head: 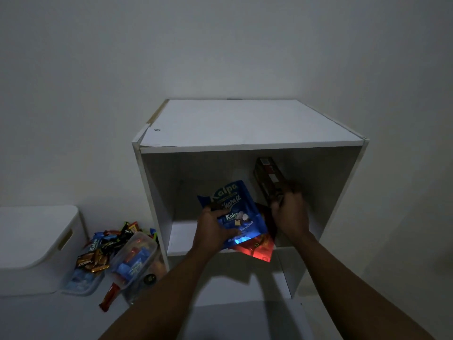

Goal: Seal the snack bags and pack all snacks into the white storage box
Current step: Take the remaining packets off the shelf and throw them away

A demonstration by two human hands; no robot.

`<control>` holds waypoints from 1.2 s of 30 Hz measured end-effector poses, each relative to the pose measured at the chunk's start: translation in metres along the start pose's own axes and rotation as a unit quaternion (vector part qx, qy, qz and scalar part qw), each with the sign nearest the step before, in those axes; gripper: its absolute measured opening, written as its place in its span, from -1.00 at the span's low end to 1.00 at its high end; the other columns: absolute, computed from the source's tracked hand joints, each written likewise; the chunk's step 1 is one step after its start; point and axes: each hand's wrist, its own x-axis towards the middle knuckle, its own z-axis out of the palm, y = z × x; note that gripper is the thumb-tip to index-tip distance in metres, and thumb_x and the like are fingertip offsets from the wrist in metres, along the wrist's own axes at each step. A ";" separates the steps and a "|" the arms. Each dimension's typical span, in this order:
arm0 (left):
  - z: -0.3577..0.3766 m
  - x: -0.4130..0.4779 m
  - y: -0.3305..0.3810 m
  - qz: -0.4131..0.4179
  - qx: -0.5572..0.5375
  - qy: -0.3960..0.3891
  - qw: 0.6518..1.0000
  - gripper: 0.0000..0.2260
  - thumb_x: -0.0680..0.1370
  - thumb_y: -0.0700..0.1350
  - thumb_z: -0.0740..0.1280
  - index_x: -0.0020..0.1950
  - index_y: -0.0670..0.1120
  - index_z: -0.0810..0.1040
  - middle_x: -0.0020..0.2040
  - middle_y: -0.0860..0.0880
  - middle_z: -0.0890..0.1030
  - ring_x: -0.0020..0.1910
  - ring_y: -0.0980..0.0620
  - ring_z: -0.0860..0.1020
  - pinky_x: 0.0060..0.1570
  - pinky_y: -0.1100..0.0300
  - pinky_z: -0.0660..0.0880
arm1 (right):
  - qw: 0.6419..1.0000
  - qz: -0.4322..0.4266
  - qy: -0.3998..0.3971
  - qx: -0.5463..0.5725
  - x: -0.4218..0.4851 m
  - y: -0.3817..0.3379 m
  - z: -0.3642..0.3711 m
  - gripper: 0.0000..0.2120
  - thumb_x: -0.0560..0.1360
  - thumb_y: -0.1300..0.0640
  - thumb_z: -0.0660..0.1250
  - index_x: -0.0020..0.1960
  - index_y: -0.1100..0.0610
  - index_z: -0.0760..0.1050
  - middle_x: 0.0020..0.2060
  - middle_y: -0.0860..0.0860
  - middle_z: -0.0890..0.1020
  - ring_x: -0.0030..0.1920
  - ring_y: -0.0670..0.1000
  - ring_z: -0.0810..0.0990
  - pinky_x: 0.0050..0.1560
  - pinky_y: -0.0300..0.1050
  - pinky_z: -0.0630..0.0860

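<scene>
Left hand [215,227] grips blue snack bag [234,204], likely light and floppy, by its edge; right hand [289,209] holds stiff-looking dark box [267,176].

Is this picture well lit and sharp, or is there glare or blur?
Head view: dim; glare on the lower edges of the blue bag and red bag; the right hand, gripping the dark box, is motion-blurred; the left hand holding the blue bag is sharper; the sides of the shelf unit splay from wide-angle distortion.

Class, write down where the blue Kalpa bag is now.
Head view, centre: the blue Kalpa bag is inside the white cabinet, gripped by the left hand, over a red bag, left of the dark box.
</scene>
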 end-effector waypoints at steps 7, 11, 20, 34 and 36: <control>-0.008 -0.008 0.003 -0.022 -0.037 0.083 0.996 -0.41 0.21 -0.18 0.68 0.20 -0.20 0.63 0.22 -0.10 0.46 0.13 0.03 0.50 0.06 0.34 0.38 | 0.996 -0.069 0.042 0.037 -0.026 -0.011 -0.016 -0.73 0.51 0.23 0.36 0.20 0.21 0.52 0.20 0.20 0.44 0.13 0.19 0.54 0.01 -0.22 0.39; -0.012 -0.028 0.018 -0.016 -0.062 0.122 0.991 -0.43 0.18 -0.23 0.68 0.15 -0.26 0.63 0.22 -0.11 0.47 0.11 0.02 0.51 0.01 0.42 0.35 | 0.990 -0.098 0.040 0.092 -0.050 -0.013 -0.036 -0.71 0.52 0.24 0.36 0.23 0.20 0.53 0.23 0.13 0.44 0.12 0.05 0.54 0.01 -0.27 0.41; -0.005 -0.113 0.072 -0.020 -0.098 0.177 0.979 -0.35 0.18 -0.32 0.66 0.22 -0.35 0.52 -0.05 0.18 0.41 -0.01 0.10 0.46 -0.24 0.67 0.31 | 0.977 -0.150 0.027 0.149 -0.103 0.011 -0.098 -0.68 0.52 0.20 0.38 0.26 0.09 0.48 0.25 -0.02 0.39 0.07 0.04 0.59 0.01 0.01 0.62; 0.172 -0.263 0.142 0.004 -0.019 0.109 0.994 -0.43 0.21 -0.20 0.66 0.17 -0.28 0.61 0.13 0.01 0.37 0.04 0.10 0.44 -0.05 0.59 0.27 | 0.984 -0.092 0.014 0.149 -0.231 0.190 -0.238 -0.68 0.53 0.21 0.38 0.27 0.14 0.48 0.29 -0.01 0.38 0.04 -0.01 0.59 0.01 -0.12 0.62; 0.199 -0.274 0.146 0.007 0.000 0.074 0.997 -0.42 0.22 -0.19 0.66 0.18 -0.27 0.61 0.13 0.01 0.37 0.05 0.10 0.42 -0.03 0.60 0.23 | 0.988 -0.060 0.007 0.146 -0.242 0.218 -0.243 -0.69 0.54 0.19 0.37 0.27 0.13 0.47 0.28 -0.02 0.37 0.03 -0.01 0.59 -0.01 -0.10 0.63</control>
